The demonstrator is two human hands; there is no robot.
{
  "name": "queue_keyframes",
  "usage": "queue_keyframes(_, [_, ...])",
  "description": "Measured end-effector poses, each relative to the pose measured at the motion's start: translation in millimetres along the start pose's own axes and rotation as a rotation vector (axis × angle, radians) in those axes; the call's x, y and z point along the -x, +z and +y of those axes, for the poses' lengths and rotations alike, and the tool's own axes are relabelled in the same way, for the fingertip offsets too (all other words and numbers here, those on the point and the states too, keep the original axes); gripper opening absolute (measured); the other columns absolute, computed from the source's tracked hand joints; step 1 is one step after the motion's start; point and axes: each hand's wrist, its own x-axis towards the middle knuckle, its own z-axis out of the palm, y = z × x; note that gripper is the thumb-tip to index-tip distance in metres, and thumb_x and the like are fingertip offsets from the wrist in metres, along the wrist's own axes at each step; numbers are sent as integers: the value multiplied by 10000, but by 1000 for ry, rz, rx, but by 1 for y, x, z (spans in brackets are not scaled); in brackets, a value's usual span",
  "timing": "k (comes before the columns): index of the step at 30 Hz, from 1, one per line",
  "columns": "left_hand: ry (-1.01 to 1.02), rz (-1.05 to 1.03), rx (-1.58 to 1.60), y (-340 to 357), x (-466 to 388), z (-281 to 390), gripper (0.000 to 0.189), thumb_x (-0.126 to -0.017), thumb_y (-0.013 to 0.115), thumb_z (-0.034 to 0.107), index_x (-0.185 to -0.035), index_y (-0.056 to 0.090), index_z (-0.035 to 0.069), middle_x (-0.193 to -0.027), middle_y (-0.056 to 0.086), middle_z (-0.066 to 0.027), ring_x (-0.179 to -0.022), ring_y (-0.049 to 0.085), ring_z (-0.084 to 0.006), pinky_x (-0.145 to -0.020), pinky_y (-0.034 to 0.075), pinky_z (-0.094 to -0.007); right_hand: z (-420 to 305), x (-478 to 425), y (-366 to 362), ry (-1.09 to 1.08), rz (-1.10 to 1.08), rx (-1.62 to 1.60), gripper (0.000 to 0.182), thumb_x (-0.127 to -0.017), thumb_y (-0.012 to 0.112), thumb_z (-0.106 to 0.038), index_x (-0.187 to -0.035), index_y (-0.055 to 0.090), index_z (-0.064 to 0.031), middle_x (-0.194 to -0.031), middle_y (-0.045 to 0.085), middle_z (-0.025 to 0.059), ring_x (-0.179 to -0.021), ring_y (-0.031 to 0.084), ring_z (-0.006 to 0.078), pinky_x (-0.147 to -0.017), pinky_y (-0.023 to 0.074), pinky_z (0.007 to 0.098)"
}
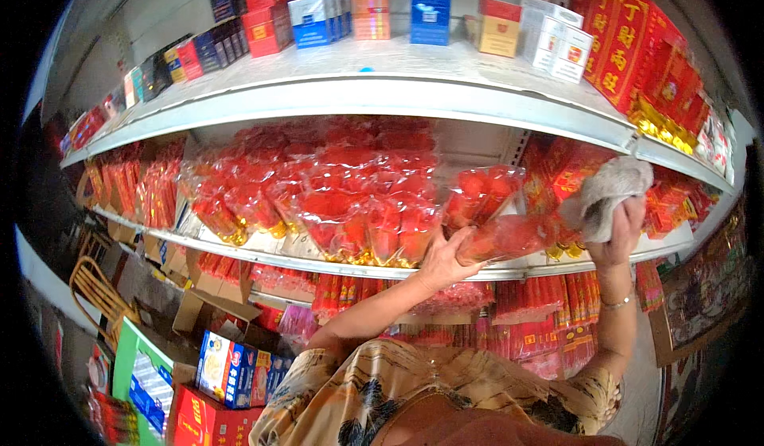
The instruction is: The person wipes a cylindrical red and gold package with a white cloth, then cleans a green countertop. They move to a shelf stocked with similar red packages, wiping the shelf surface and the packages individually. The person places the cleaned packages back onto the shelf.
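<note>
My left hand grips one end of a long red package in clear plastic, which looks like wrapped candles. The package lies tilted over the front edge of the middle shelf and is blurred. In my right hand is a bunched grey cloth, raised at the package's far end; I cannot tell whether they touch. Just behind my left hand stands another red wrapped package. To its left, rows of similar red packages with gold bases fill the shelf.
The upper white shelf juts out above my hands and bears cigarette boxes and red boxes with gold writing. Below hang or lie more red packs. Cartons and a rattan chair stand at lower left.
</note>
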Motion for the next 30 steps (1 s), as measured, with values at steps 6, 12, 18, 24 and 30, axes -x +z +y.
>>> queue_keyframes(6, [58, 27, 7, -1, -2, 2, 743, -580, 814, 291, -1221, 495, 91, -1156, 413, -349, -1047, 469, -503, -888, 447, -495, -2, -21, -3, -171, -127, 117, 417, -697, 684, -14, -1077, 516, 16, -1029, 549, 181, -1002, 537, 393, -894, 419, 511])
queue_keyframes(12, [-9, -43, 29, -5, 3, -6, 748, -597, 803, 302, -1243, 479, 111, -1105, 440, -351, -1028, 479, -492, -872, 455, -499, -40, -72, 21, -257, -87, 223, 530, -595, 729, -27, -1088, 537, -7, -1061, 530, 176, -986, 521, 374, -851, 433, 466])
queue_keyframes(18, [-66, -144, 67, 0, 5, -6, 746, -622, 784, 308, -1264, 459, 111, -1086, 465, -335, -1016, 496, -478, -852, 469, -480, -67, -111, 49, -276, -97, 249, 514, -528, 634, -28, -1035, 553, 18, -947, 519, 146, -791, 497, 312, -680, 411, 411])
queue_keyframes(24, [-35, -79, 178, 0, 2, -6, 716, -587, 813, 286, -1198, 517, 57, -1194, 420, -307, -1098, 448, -466, -942, 406, -487, -131, -159, 99, -392, -75, 180, 286, -635, 560, -87, -897, 565, 28, -804, 486, 111, -717, 493, 244, -624, 424, 350])
queue_keyframes(30, [113, -121, 240, 0, -3, -9, 645, -639, 776, 210, -1208, 507, 69, -1169, 501, -238, -1071, 491, -415, -908, 426, -459, -229, -214, 187, -495, -1, -47, 143, -598, 591, -113, -695, 569, -10, -728, 496, 109, -712, 497, 236, -592, 412, 340])
